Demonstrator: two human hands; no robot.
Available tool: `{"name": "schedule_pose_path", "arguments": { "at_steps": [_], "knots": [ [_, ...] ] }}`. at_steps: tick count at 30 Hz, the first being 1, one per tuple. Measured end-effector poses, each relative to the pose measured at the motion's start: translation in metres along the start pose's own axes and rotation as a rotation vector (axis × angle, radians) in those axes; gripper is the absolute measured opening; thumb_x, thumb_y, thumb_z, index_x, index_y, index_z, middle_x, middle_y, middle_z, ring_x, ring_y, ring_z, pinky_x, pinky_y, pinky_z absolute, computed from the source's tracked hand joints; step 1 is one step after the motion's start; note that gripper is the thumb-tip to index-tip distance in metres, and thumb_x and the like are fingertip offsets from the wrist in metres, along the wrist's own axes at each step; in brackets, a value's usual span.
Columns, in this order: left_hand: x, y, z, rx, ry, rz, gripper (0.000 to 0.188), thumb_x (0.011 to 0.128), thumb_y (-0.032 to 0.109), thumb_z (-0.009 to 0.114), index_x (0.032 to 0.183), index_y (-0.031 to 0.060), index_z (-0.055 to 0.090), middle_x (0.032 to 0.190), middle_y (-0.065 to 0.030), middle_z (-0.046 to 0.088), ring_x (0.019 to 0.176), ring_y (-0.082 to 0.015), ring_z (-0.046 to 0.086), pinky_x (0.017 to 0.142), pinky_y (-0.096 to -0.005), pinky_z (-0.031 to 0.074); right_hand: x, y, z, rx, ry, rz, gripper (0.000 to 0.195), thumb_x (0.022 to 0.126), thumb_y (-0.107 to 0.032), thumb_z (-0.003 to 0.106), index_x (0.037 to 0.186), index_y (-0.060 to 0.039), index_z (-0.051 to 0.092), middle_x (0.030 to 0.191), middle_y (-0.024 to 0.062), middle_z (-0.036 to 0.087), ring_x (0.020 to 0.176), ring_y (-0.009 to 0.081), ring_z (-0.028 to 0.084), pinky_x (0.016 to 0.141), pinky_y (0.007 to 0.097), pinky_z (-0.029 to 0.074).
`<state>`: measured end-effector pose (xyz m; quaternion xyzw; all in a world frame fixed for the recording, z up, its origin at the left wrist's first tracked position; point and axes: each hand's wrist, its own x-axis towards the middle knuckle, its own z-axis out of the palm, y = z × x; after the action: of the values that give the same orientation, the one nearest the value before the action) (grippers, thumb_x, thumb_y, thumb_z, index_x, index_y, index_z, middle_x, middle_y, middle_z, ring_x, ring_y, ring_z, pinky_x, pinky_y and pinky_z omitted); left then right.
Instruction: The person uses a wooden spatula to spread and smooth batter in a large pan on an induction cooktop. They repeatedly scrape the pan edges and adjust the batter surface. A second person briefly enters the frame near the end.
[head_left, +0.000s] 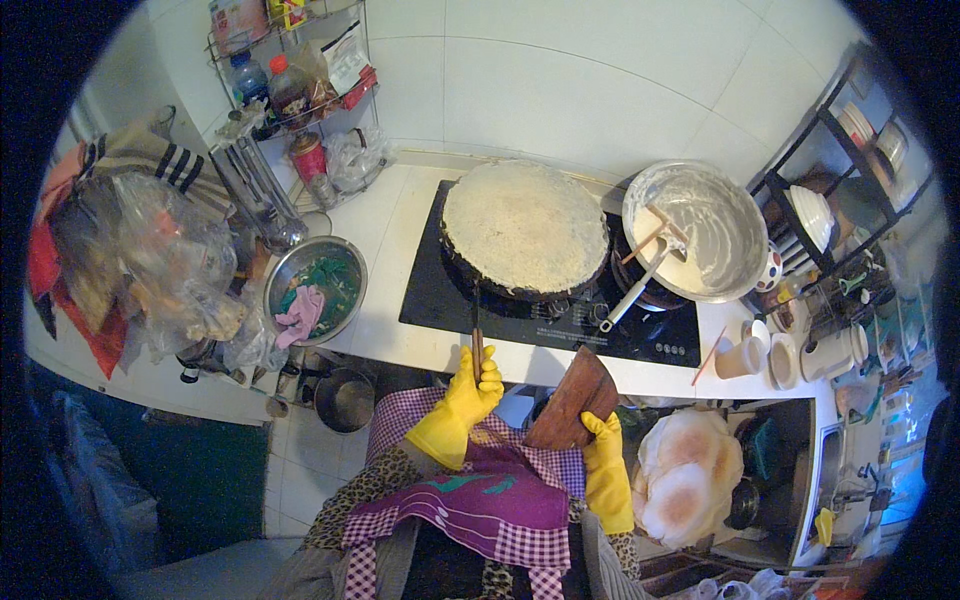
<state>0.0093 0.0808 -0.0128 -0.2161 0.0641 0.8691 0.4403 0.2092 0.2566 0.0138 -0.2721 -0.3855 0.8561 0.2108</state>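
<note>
A round griddle (480, 287) on the black cooktop bears a wide, thin layer of pale batter or crepe (525, 225). My left hand (472, 397), in a yellow rubber glove, grips the brown wooden handle (478, 352) of a thin tool. The tool's dark shaft (475, 301) reaches up to the griddle's near left edge; its tip cannot be made out. My right hand (606, 457), gloved alike, holds a flat brown wooden board (576, 401) with a split-like line, tilted in front of the counter.
Right of the griddle, a steel basin (731, 247) contains batter, a wooden T-shaped spreader (660, 221) and a metal ladle (637, 291). At left stands a steel bowl (363, 289) with a pink cloth (304, 313). Round flatbreads (686, 480) lie stacked low at right. Cups (739, 360) stand near the counter edge.
</note>
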Motion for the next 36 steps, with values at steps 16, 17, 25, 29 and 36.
{"name": "schedule_pose_path", "arguments": {
  "at_steps": [16, 17, 25, 29, 36],
  "knots": [
    [0.027, 0.02, -0.021, -0.198, -0.309, -0.138, 0.042, 0.093, 0.045, 0.06, 0.109, 0.0078, 0.069, 0.063, 0.0056, 0.04, 0.049, -0.0051, 0.034, 0.04, -0.0186, 0.027, 0.006, 0.005, -0.007, -0.053, 0.067, 0.049, 0.031, 0.079, 0.0, 0.073, 0.109, -0.0052, 0.066, 0.106, 0.007, 0.07, 0.092, 0.0225, 0.068, 0.081, 0.0379, 0.055],
    [0.028, 0.021, -0.019, -0.194, -0.286, -0.133, 0.042, 0.093, 0.045, 0.059, 0.109, 0.0079, 0.069, 0.063, 0.0057, 0.039, 0.049, -0.0051, 0.034, 0.04, -0.0187, 0.027, 0.005, 0.005, -0.004, -0.052, 0.067, 0.041, 0.032, 0.079, 0.0, 0.073, 0.11, -0.0052, 0.066, 0.107, 0.0069, 0.07, 0.094, 0.0226, 0.067, 0.082, 0.038, 0.055],
    [0.03, 0.026, -0.019, -0.178, -0.231, -0.12, 0.045, 0.094, 0.049, 0.055, 0.11, 0.0099, 0.069, 0.061, 0.0075, 0.036, 0.046, -0.0046, 0.03, 0.038, -0.0195, 0.025, 0.005, 0.003, 0.002, -0.019, 0.048, 0.027, 0.038, 0.082, -0.001, 0.07, 0.119, -0.0047, 0.062, 0.116, 0.0082, 0.067, 0.099, 0.0247, 0.066, 0.086, 0.0399, 0.054],
    [0.026, 0.022, -0.015, -0.127, -0.183, -0.108, 0.045, 0.094, 0.052, 0.054, 0.108, 0.0115, 0.07, 0.059, 0.0088, 0.034, 0.045, -0.0043, 0.027, 0.037, -0.0197, 0.023, 0.012, 0.003, 0.005, -0.024, 0.164, 0.047, 0.037, 0.084, -0.001, 0.068, 0.121, -0.0036, 0.061, 0.116, 0.0088, 0.067, 0.099, 0.0251, 0.066, 0.087, 0.0404, 0.054],
    [0.016, 0.04, -0.016, 0.073, -0.075, -0.025, 0.046, 0.092, 0.055, 0.057, 0.108, 0.0128, 0.069, 0.059, 0.0079, 0.036, 0.044, -0.0051, 0.03, 0.036, -0.0195, 0.024, 0.036, -0.019, 0.047, -0.188, 0.18, 0.007, 0.032, 0.081, -0.002, 0.069, 0.113, -0.0058, 0.064, 0.103, 0.0067, 0.07, 0.087, 0.0209, 0.067, 0.078, 0.036, 0.055]
  ]
}}
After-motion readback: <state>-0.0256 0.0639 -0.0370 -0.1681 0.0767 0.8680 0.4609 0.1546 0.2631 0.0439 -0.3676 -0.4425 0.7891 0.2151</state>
